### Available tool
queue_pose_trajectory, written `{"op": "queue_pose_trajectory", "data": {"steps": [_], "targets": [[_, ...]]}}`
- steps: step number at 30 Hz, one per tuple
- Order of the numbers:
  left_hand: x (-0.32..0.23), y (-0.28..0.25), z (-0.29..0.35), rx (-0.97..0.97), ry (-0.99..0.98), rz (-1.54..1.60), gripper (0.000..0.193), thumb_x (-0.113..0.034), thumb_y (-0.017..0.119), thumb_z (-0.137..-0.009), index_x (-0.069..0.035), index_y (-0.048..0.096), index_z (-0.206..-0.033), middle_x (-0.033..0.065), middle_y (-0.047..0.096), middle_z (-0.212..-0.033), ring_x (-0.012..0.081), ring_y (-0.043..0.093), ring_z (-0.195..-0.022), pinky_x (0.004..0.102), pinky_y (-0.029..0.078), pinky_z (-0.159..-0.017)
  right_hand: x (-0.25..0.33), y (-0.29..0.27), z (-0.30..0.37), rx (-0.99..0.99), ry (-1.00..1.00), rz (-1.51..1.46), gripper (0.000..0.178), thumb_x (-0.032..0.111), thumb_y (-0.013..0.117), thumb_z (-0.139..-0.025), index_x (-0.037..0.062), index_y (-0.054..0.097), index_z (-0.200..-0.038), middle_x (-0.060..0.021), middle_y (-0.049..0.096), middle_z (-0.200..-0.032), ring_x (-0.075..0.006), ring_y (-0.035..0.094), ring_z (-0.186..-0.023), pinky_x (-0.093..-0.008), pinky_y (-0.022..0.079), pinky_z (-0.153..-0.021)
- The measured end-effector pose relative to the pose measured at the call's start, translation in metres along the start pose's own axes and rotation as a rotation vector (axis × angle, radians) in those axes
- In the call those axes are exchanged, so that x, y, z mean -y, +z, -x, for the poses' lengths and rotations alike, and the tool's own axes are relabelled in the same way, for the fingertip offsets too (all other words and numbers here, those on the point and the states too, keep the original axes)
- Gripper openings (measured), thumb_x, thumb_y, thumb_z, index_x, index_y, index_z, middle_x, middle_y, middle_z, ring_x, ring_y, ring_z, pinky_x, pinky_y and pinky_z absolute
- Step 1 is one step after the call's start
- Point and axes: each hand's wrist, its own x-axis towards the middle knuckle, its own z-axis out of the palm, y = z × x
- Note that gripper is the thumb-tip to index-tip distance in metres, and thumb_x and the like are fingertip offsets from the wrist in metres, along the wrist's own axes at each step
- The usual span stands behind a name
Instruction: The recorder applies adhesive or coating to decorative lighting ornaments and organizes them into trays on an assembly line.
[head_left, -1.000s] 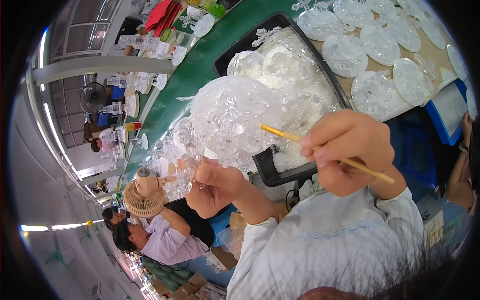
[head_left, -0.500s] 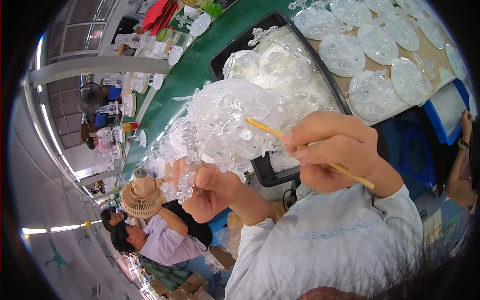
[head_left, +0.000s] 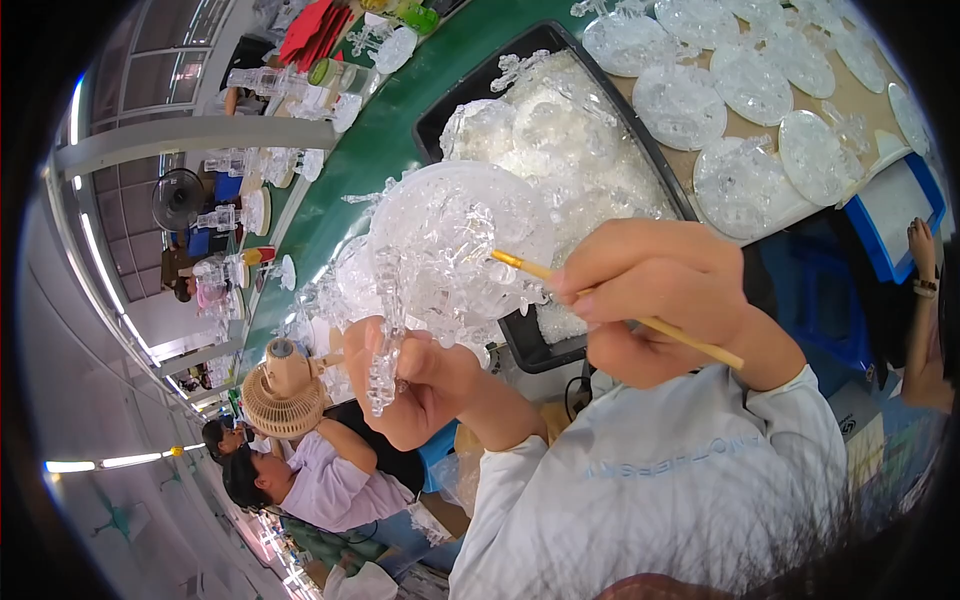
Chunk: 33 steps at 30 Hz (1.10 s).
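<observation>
My left hand (head_left: 425,390) is closed round the narrow stem of a clear plastic ornament (head_left: 450,215) with a broad round disc and raised clear pieces. My right hand (head_left: 665,300) pinches a thin paintbrush (head_left: 690,340) with a pale wooden handle and a yellow ferrule. Its tip is by the ornament's disc; whether it touches cannot be told. Beyond the ornament, a black tray (head_left: 430,140) holds white and clear granules (head_left: 640,175), with clear lumps among them.
Several clear disc-shaped ornaments (head_left: 752,85) lie on a tan board at right. The bench (head_left: 370,170) is green. A blue-rimmed tray (head_left: 868,235) sits far right, near another person's hand (head_left: 921,240). A beige fan (head_left: 283,390) and a seated co-worker (head_left: 320,480) are at left.
The ornament in my left hand has tilted a little, its stem swinging slightly right. My right hand with the paintbrush has shifted slightly left and down.
</observation>
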Motion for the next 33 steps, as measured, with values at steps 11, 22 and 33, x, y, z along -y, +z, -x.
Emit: {"op": "queue_pose_trajectory", "data": {"steps": [11, 22, 33], "targets": [[0.003, -0.003, -0.010, 0.017, 0.010, -0.101, 0.032, -0.014, 0.057, -0.096, 0.012, 0.063, -0.078, 0.0201, 0.062, -0.067, 0.0204, 0.054, -0.051, 0.0293, 0.038, -0.047, -0.002, -0.001, 0.006, -0.048, -0.007, -0.053, 0.022, -0.010, 0.053, -0.061, -0.0020, 0.059, -0.081, -0.0178, 0.065, -0.078, -0.0216, 0.064, -0.058, -0.0301, 0.056, -0.053], [0.013, 0.008, -0.063, 0.590, -0.304, 0.300, 0.025, -0.016, 0.075, -0.088, 0.007, 0.071, -0.093, 0.0069, 0.069, -0.074, 0.0077, 0.055, -0.061, 0.0185, 0.038, -0.054, 0.011, -0.009, 0.004, 0.126, 0.127, -0.095, 0.022, -0.008, 0.054, -0.061, 0.0017, 0.061, -0.079, -0.0145, 0.065, -0.081, -0.0146, 0.062, -0.059, -0.0241, 0.053, -0.054], [0.014, 0.019, -0.056, 0.553, -0.249, 0.372, 0.023, -0.012, 0.079, -0.084, 0.007, 0.065, -0.083, 0.0038, 0.061, -0.067, 0.0061, 0.045, -0.057, 0.0181, 0.032, -0.052, 0.012, -0.007, 0.010, 0.036, 0.103, -0.026, 0.021, -0.009, 0.058, -0.055, -0.0028, 0.060, -0.074, -0.0167, 0.065, -0.075, -0.0195, 0.063, -0.056, -0.0269, 0.053, -0.051]]}}
